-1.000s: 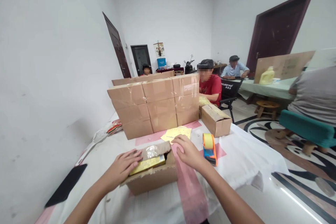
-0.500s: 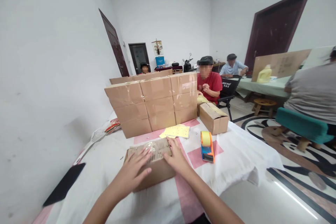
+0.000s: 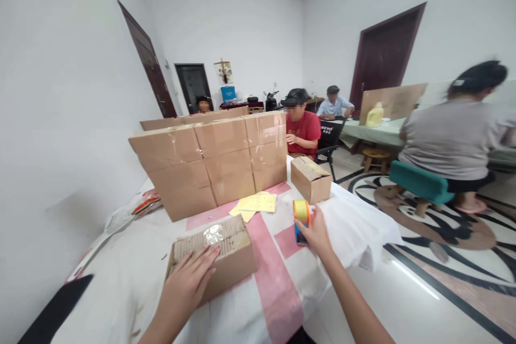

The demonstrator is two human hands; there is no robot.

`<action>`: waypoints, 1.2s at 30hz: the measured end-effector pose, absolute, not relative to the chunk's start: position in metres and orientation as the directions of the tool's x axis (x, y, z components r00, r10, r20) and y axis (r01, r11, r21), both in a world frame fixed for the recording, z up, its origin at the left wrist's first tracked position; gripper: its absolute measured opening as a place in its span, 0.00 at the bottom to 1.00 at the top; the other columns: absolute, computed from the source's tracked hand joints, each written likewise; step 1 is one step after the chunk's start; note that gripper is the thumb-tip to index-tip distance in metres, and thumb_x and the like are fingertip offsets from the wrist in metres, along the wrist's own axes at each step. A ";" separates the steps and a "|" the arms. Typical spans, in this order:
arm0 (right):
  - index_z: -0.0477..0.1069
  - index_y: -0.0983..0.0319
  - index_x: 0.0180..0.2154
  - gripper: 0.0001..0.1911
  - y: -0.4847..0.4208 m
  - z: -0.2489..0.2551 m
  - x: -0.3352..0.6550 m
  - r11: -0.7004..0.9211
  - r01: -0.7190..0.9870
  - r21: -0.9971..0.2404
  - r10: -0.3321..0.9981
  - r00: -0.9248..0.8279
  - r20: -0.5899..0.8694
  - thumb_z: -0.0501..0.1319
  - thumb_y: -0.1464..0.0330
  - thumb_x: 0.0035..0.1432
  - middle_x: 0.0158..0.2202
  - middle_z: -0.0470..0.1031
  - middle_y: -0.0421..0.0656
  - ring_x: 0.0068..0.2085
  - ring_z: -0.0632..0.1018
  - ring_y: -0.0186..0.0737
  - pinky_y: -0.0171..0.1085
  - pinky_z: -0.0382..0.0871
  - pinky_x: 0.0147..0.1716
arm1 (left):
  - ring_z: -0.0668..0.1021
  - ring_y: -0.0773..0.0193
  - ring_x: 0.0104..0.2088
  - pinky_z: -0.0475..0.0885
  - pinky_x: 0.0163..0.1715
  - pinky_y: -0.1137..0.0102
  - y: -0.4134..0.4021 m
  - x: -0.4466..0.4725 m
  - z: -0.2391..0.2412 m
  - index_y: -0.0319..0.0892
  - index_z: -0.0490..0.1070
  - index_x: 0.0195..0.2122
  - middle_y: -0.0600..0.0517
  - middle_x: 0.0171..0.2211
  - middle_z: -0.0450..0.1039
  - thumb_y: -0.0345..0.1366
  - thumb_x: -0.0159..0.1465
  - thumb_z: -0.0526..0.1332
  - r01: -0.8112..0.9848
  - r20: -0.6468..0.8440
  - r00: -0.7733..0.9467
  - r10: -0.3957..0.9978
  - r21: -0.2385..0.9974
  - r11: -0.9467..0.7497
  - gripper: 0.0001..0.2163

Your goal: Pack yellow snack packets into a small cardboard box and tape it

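Head view: the table [image 3: 133, 274] spreads under both my hands, its white cloth crossed by pink strips. Beyond my fingertips stands a wall of sealed cartons [image 3: 209, 158], with yellow sheets [image 3: 258, 203] lying just before it and a smaller carton [image 3: 310, 178] ahead of my right fingers. Under my left hand [image 3: 189, 279] sits the box [image 3: 212, 255], flaps folded down, a patch of clear tape on top; my fingers lie flat and spread on its lid, pressing, not gripping. My right hand [image 3: 316, 234] is stretched out to the tape dispenser [image 3: 300, 215], fingers curled loosely and touching its body, not yet clearly closed around it.
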State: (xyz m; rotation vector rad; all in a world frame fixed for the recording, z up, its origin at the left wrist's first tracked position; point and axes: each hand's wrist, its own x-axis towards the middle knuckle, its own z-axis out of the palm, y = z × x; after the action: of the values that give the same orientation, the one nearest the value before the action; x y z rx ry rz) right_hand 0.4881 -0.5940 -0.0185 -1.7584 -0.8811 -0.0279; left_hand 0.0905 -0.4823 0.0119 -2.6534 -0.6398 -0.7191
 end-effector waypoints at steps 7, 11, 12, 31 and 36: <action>0.57 0.62 0.60 0.32 -0.571 -0.026 0.491 -0.131 0.506 -0.853 0.614 0.716 0.331 0.61 0.60 0.56 0.52 0.73 0.52 0.55 0.74 0.52 0.48 0.69 0.51 | 0.80 0.53 0.54 0.77 0.51 0.59 -0.478 0.090 0.009 0.54 0.63 0.66 0.54 0.57 0.75 0.41 0.71 0.55 0.444 0.618 0.746 0.248 -0.183 -0.877 0.22; 0.61 0.62 0.56 0.28 -0.568 -0.026 0.494 -0.153 0.492 -0.857 0.622 0.722 0.303 0.62 0.60 0.56 0.49 0.76 0.51 0.51 0.76 0.52 0.46 0.69 0.48 | 0.80 0.54 0.54 0.77 0.52 0.59 -0.479 0.090 0.015 0.53 0.64 0.65 0.54 0.57 0.76 0.40 0.71 0.55 0.427 0.618 0.748 0.244 -0.165 -0.889 0.21; 0.61 0.62 0.55 0.28 -0.568 -0.027 0.495 -0.156 0.488 -0.859 0.625 0.722 0.296 0.62 0.60 0.56 0.48 0.76 0.51 0.50 0.76 0.51 0.45 0.69 0.47 | 0.80 0.54 0.54 0.76 0.52 0.60 -0.479 0.090 0.016 0.52 0.65 0.64 0.53 0.57 0.76 0.40 0.71 0.55 0.429 0.613 0.750 0.248 -0.165 -0.888 0.20; 0.71 0.59 0.40 0.17 -0.549 -0.050 0.512 0.136 0.327 -0.935 0.824 0.487 0.290 0.68 0.59 0.49 0.36 0.79 0.41 0.37 0.78 0.43 0.40 0.73 0.38 | 0.80 0.56 0.54 0.73 0.53 0.64 -0.482 0.093 0.017 0.44 0.70 0.60 0.52 0.56 0.77 0.41 0.72 0.54 0.439 0.643 0.742 0.190 -0.252 -0.862 0.18; 0.68 0.59 0.45 0.21 -0.546 -0.049 0.501 0.179 0.184 -0.966 0.855 0.457 0.246 0.67 0.63 0.49 0.38 0.80 0.43 0.37 0.79 0.43 0.40 0.74 0.36 | 0.80 0.57 0.54 0.74 0.51 0.64 -0.488 0.095 0.021 0.46 0.72 0.59 0.52 0.55 0.78 0.41 0.72 0.54 0.475 0.637 0.728 0.254 -0.201 -0.857 0.17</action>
State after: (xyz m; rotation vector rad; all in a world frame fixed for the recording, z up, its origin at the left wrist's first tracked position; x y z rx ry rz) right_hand 0.5011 -0.5464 -0.0486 -1.3345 -1.0249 0.6165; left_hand 0.0954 -0.4881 0.0209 -2.5807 -0.5645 -0.8773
